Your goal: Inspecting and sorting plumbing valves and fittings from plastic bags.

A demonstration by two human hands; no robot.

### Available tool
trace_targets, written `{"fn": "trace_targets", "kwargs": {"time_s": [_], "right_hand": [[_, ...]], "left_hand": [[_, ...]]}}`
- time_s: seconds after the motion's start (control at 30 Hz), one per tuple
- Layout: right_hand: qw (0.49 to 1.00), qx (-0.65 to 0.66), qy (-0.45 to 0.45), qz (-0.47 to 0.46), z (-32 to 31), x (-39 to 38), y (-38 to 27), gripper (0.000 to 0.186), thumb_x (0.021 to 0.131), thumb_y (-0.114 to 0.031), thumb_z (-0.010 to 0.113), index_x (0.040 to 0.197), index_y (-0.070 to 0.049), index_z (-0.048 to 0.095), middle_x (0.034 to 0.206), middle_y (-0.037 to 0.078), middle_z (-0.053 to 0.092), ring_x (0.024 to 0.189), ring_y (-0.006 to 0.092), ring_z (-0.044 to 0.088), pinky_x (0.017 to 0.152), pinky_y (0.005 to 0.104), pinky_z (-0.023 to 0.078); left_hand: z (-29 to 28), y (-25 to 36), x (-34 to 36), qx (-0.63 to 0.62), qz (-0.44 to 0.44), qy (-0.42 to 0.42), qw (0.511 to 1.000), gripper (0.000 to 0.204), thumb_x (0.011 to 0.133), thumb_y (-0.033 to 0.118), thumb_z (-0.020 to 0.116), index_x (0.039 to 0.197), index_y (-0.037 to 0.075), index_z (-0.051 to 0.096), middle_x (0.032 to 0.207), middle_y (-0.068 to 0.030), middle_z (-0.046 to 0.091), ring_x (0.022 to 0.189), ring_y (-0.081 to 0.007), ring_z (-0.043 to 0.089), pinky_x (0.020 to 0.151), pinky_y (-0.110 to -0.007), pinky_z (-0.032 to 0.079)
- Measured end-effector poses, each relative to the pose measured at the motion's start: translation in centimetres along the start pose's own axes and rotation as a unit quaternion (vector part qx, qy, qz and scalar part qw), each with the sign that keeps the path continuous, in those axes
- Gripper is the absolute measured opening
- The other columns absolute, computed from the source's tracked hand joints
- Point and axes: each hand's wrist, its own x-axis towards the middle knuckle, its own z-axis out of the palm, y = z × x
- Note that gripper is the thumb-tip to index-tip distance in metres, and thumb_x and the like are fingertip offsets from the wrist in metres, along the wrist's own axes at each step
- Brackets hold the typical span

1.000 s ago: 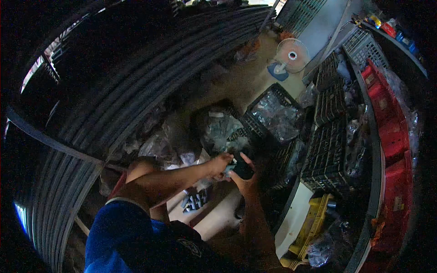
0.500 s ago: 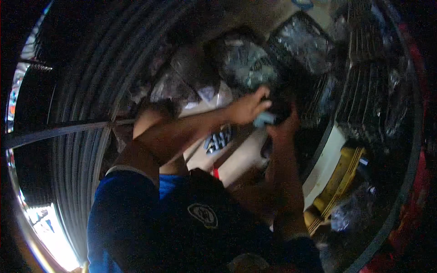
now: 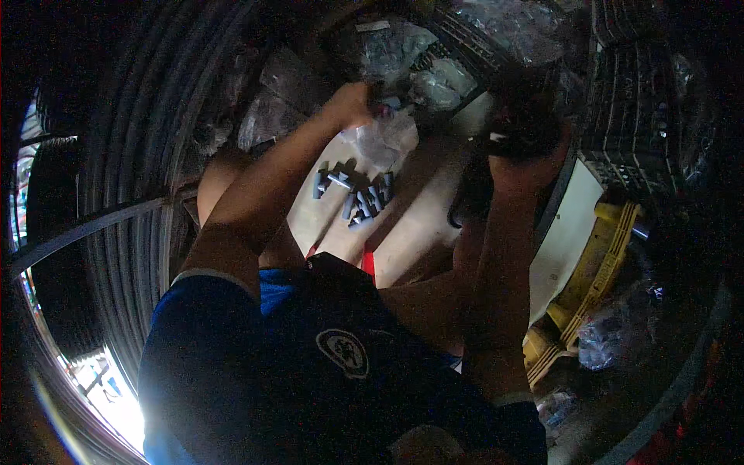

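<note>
My left hand (image 3: 355, 107) is at the top centre, fingers bent around something I cannot make out, beside a crumpled clear plastic bag (image 3: 387, 139). My right hand (image 3: 527, 164) is to the right, closed on a dark object (image 3: 524, 122) whose shape is blurred in shadow. Between my arms lies a loose cluster of several short grey pipe fittings (image 3: 361, 200) on a pale surface (image 3: 411, 236).
Dark crates with bagged items (image 3: 391, 50) stand at the top. Stacked black crates (image 3: 624, 124) are at the right, above a yellow crate (image 3: 585, 287) and clear bags (image 3: 608, 333). Ribbed dark sheeting (image 3: 132, 201) curves along the left.
My hands have moved apart, the left to the left and up, the right to the right with the dark object. The view has tilted down toward the grey fittings.
</note>
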Motion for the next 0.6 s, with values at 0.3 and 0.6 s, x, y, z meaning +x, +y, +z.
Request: {"fn": "trace_targets", "kwargs": {"time_s": [0.3,0.6], "right_hand": [[0.988,0.048,0.137,-0.06,2.6,-0.3,0.0,0.043,0.094,-0.039,0.048,0.118,-0.007,0.063,0.116,0.01,0.066,0.107,0.029,0.061,0.098,0.0454,0.045],[0.982,0.069,0.162,-0.072,3.1,-0.4,-0.3,0.041,0.095,-0.039,0.044,0.111,-0.008,0.064,0.11,0.011,0.066,0.106,0.03,0.06,0.097,0.0473,0.044]], "left_hand": [[2.1,-0.4,0.3,0.061,-0.071,0.04,0.995,0.032,0.081,0.026,0.067,0.1,0.0,0.068,0.098,-0.0246,0.067,0.094,-0.0403,0.065,0.081,-0.049,0.053],[9.5,-3.2,9.8,0.304,0.05,-0.136,0.941,0.024,0.08,0.008,0.06,0.101,0.0,0.067,0.099,-0.0234,0.068,0.096,-0.0382,0.067,0.081,-0.046,0.056]]}}
